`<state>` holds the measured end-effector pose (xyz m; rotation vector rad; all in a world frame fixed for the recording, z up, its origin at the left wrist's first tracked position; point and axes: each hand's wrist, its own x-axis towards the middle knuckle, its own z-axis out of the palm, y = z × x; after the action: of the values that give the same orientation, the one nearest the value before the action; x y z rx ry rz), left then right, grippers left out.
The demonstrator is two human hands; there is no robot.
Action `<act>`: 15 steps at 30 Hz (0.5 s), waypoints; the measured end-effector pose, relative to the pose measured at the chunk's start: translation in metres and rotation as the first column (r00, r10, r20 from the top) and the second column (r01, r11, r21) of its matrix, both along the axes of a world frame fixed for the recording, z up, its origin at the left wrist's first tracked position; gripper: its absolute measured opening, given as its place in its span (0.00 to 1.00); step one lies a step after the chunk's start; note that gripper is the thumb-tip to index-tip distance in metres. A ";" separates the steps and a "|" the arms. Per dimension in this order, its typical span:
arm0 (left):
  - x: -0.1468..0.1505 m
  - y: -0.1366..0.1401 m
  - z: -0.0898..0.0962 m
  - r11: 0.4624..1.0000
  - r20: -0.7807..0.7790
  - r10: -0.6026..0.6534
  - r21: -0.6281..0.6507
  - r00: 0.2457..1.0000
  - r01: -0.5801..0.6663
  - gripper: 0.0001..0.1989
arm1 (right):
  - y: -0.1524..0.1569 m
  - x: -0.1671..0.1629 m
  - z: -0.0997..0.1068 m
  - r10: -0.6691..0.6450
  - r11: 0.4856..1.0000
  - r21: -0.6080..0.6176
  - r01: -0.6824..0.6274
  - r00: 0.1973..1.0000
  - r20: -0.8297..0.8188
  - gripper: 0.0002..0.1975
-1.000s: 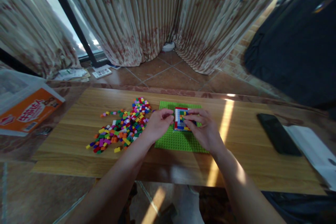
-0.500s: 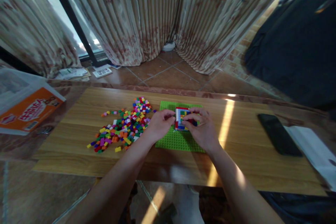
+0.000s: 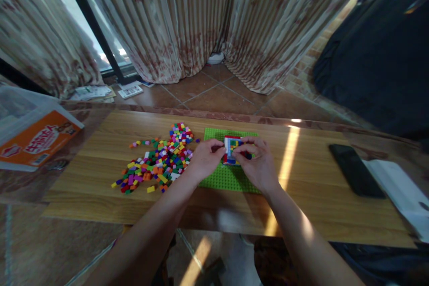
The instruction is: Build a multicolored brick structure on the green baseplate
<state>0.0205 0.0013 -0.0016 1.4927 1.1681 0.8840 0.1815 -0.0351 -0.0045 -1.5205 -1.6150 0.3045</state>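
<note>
A small build of toy building bricks, with red, white, blue, yellow and green parts, sits on a green studded baseplate. My left hand is closed in a pinch at the build's left edge. Whatever lies between those fingertips is too small to make out. From the right, my right hand curls over the build, thumb and fingers closed on it and covering its right part. Left of the baseplate spreads a pile of loose toy bricks in many colours.
The wooden table holds a dark phone and a white sheet-like item at the right. A clear plastic box with an orange label stands at the far left. Beyond the table hang striped curtains.
My left hand has shifted slightly right, its fingertips closer against the build's left edge. My right hand stays nearly where it was.
</note>
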 end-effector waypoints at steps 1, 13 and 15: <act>0.000 0.000 0.000 1.000 -0.010 0.008 0.013 1.000 -0.008 0.07 | 0.000 0.000 -0.001 -0.003 1.000 0.004 0.003 1.000 0.000 0.05; 0.007 -0.003 -0.014 0.996 0.088 0.048 -0.074 0.995 -0.042 0.04 | 0.004 0.013 0.001 0.056 0.998 -0.014 -0.057 0.997 -0.046 0.03; 0.013 -0.007 -0.019 0.993 0.118 0.043 -0.114 0.992 -0.029 0.04 | 0.007 0.020 -0.001 0.051 0.998 -0.017 -0.054 0.990 -0.131 0.05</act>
<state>0.0338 -0.0053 -0.0202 1.3140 1.1398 0.9056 0.2016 -0.0280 -0.0055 -1.4440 -1.5544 0.4416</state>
